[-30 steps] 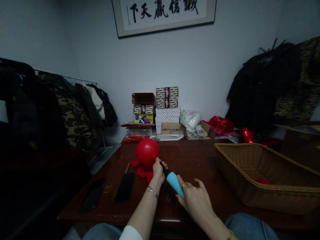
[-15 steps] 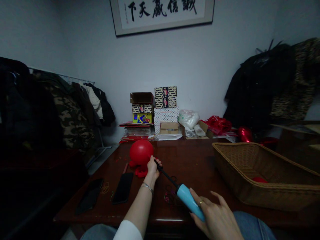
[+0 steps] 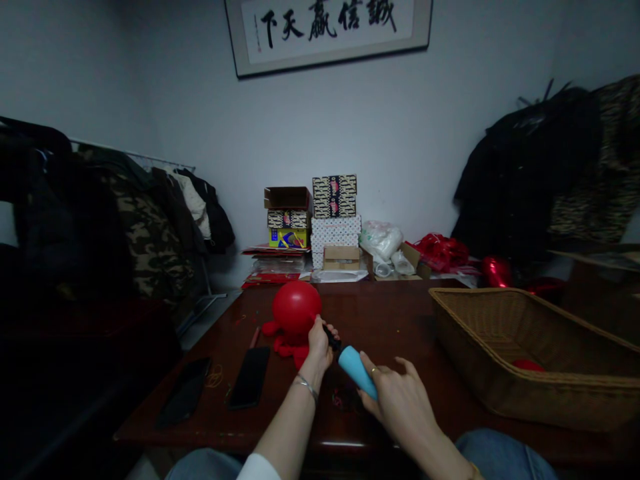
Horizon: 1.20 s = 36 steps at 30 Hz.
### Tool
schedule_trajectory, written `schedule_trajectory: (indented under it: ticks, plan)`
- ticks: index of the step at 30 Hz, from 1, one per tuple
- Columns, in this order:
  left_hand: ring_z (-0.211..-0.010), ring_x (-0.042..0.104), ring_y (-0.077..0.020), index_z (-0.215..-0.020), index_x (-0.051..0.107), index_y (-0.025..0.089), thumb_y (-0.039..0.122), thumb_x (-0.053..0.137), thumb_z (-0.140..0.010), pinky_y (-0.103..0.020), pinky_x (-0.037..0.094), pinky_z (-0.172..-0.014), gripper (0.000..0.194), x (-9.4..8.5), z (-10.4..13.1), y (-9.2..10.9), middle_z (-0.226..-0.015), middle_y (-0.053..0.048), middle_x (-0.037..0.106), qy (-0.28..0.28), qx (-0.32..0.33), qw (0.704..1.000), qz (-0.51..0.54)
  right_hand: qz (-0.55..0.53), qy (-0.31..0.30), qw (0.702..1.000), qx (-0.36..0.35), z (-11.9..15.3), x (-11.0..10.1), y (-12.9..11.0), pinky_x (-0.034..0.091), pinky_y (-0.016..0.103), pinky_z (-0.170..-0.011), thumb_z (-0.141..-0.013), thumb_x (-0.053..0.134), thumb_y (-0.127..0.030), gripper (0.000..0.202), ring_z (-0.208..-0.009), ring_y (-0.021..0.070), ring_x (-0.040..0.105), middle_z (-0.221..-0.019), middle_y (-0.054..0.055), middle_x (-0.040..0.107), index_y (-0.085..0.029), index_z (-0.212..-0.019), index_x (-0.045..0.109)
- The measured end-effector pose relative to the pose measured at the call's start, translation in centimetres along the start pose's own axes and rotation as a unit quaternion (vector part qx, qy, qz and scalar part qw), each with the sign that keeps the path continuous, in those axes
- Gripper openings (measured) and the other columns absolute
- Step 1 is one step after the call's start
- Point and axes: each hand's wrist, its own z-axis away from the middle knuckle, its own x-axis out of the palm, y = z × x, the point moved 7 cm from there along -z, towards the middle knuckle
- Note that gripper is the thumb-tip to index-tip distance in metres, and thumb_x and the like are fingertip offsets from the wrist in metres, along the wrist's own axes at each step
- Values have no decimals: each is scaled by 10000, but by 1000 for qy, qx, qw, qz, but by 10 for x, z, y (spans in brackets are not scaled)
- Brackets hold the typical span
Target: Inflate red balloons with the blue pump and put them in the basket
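Now, left of the light-blue cylindrical hand pump (image 3: pixel 358 371), a round, glossy red balloon (image 3: pixel 296 307) sits against the left hand (image 3: pixel 319 339), whose fingers wrap the pump's black end (image 3: pixel 332 339); whether they also pinch the balloon's neck, I cannot tell. That hand is the nearer to the balloon. The pump's long axis slants from the balloon down to the right hand (image 3: pixel 403 398), thumb and forefinger gripping the blue barrel.
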Motion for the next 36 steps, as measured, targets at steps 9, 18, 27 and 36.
schedule_trajectory:
  ticks: [9, 18, 27, 36]
  plan:
    - [-372, 385, -76, -691, 392, 194, 436, 493, -859, -191, 304, -387, 311, -5, -4, -4, -476, 59, 391, 16, 13, 1000, -18, -11, -5, 1000, 6, -4, 7, -6, 271, 401, -938, -808, 552, -312, 547, -724, 192, 648, -863, 65, 701, -192, -1332, 451]
    - [-366, 382, -74, -693, 383, 196, 426, 494, -862, -179, 284, -377, 306, -18, -17, 17, -486, 64, 378, 34, 23, 999, 0, -35, 24, 999, -17, 38, 10, 15, 283, 425, -956, -785, 568, -295, 545, -770, 194, 657, -940, 46, 704, -235, -1317, 460]
    - [-369, 385, -77, -689, 372, 199, 374, 447, -891, -184, 294, -377, 278, -22, -23, 28, -497, 58, 379, 27, 34, 999, 2, -57, 37, 997, -33, 62, 6, 31, 301, 437, -964, -764, 560, -266, 561, -799, 192, 662, -967, 21, 705, -259, -1315, 456]
    - [-373, 379, -73, -695, 371, 201, 446, 499, -856, -180, 294, -380, 319, -12, -15, 18, -497, 63, 369, 20, 19, 1000, 6, -31, 7, 999, -7, 31, 0, 14, 278, 442, -959, -782, 564, -286, 531, -789, 200, 656, -917, 46, 707, -235, -1303, 478]
